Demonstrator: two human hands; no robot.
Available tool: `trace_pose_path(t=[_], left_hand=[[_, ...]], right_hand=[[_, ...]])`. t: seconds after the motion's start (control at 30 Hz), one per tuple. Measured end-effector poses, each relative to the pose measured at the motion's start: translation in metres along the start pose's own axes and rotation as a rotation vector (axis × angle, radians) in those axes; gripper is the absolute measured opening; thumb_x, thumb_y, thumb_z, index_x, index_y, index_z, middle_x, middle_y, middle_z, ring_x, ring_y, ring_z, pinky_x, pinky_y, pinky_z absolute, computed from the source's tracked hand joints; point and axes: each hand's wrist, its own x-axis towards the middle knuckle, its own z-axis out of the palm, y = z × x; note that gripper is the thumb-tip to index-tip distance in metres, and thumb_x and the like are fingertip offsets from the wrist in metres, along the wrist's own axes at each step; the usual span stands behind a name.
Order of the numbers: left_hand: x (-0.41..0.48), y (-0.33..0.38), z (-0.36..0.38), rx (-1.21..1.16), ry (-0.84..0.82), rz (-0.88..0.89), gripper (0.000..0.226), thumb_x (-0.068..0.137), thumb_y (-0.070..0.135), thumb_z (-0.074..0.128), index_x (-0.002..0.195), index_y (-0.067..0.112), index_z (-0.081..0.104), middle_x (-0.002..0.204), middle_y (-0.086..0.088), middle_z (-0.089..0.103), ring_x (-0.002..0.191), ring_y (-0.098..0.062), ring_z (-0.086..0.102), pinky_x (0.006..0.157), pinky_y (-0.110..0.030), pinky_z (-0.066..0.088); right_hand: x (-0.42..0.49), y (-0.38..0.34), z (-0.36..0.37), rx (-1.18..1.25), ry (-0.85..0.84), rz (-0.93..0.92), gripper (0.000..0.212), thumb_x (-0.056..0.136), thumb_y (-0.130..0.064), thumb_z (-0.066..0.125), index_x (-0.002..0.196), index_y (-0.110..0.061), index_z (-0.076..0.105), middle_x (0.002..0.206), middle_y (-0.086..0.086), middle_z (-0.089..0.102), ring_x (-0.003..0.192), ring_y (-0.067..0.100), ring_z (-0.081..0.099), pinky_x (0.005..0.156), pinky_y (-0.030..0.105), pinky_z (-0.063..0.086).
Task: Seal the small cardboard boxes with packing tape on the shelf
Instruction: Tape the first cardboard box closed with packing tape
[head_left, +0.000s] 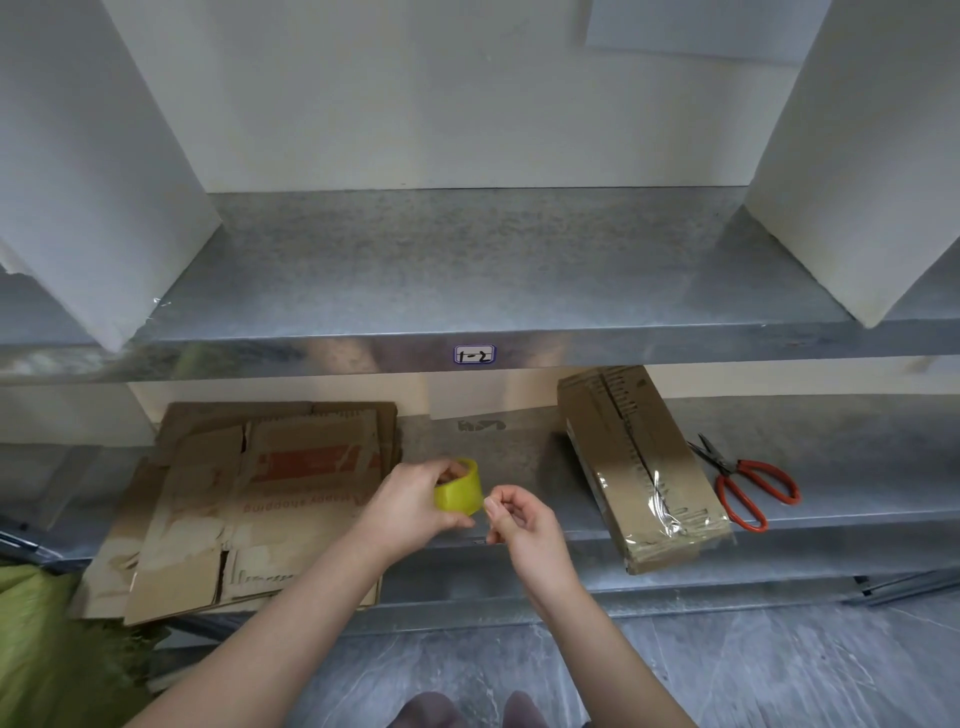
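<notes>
My left hand (410, 501) grips a yellow roll of packing tape (458, 492) above the front of the lower shelf (831, 499). Right beside the roll, my right hand (519, 519) pinches at the tape's edge with thumb and forefinger. A long cardboard box (639, 462) lies on the lower shelf to the right, clear tape wrapped round its near end. A stack of flattened cardboard boxes (249, 499) lies on the shelf to the left.
Red-handled scissors (748, 483) lie on the lower shelf right of the long box. The upper metal shelf (467, 270) carries a label reading 1-2 (475, 355) and white blocks at both sides. A green cloth (52, 649) sits at lower left.
</notes>
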Motion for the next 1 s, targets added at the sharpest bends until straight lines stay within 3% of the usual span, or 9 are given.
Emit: trace_pose_path(t=[0.27, 0.47, 0.57, 0.67, 0.9, 1.0], left_hand=[[0.000, -0.010, 0.001, 0.068, -0.060, 0.037, 0.067, 0.066, 0.041, 0.085, 0.125, 0.024, 0.060, 0.123, 0.006, 0.065, 0.111, -0.011, 0.059, 0.087, -0.018, 0.041], [0.001, -0.020, 0.007, 0.137, -0.182, 0.102, 0.069, 0.079, 0.042, 0.076, 0.139, 0.024, 0.047, 0.135, 0.003, 0.055, 0.124, -0.014, 0.049, 0.101, -0.023, 0.035], [-0.002, -0.028, 0.011, 0.156, -0.263, 0.112, 0.077, 0.082, 0.035, 0.075, 0.147, 0.024, 0.036, 0.147, 0.003, 0.044, 0.135, -0.013, 0.037, 0.111, -0.018, 0.022], [0.002, -0.030, 0.011, 0.140, -0.247, 0.118, 0.080, 0.077, 0.033, 0.079, 0.146, 0.021, 0.041, 0.146, 0.001, 0.047, 0.135, -0.013, 0.040, 0.104, -0.008, 0.017], [0.014, -0.037, 0.019, 0.177, -0.195, 0.048, 0.084, 0.070, 0.031, 0.084, 0.143, 0.019, 0.046, 0.147, -0.003, 0.046, 0.138, -0.016, 0.039, 0.109, -0.014, 0.019], [0.019, -0.040, 0.032, 0.208, -0.205, 0.022, 0.084, 0.072, 0.033, 0.082, 0.146, 0.023, 0.042, 0.148, -0.004, 0.045, 0.138, -0.017, 0.038, 0.109, -0.017, 0.020]], right_hand=[[0.012, 0.002, -0.006, -0.016, 0.120, 0.067, 0.008, 0.097, -0.009, 0.056, 0.090, -0.008, 0.058, 0.077, 0.002, 0.056, 0.074, 0.013, 0.056, 0.070, 0.029, 0.057], [0.025, 0.015, -0.004, 0.030, 0.171, 0.126, 0.009, 0.097, -0.009, 0.057, 0.088, -0.010, 0.060, 0.073, 0.001, 0.059, 0.065, 0.009, 0.060, 0.077, 0.041, 0.057], [0.030, 0.022, -0.008, 0.008, 0.166, 0.124, 0.012, 0.097, -0.007, 0.056, 0.086, -0.012, 0.059, 0.071, -0.001, 0.059, 0.063, 0.007, 0.059, 0.069, 0.033, 0.056], [0.034, 0.029, -0.013, -0.104, 0.169, 0.107, 0.015, 0.096, -0.009, 0.058, 0.083, -0.017, 0.059, 0.070, -0.006, 0.059, 0.064, 0.010, 0.056, 0.065, 0.029, 0.050], [0.024, 0.042, 0.005, -0.276, 0.173, 0.018, 0.020, 0.094, -0.012, 0.060, 0.080, -0.027, 0.058, 0.067, -0.008, 0.061, 0.066, 0.012, 0.058, 0.067, 0.029, 0.048], [0.018, 0.046, 0.004, -0.280, 0.186, 0.011, 0.022, 0.094, -0.011, 0.060, 0.079, -0.027, 0.057, 0.062, -0.010, 0.058, 0.061, 0.006, 0.054, 0.064, 0.020, 0.045]])
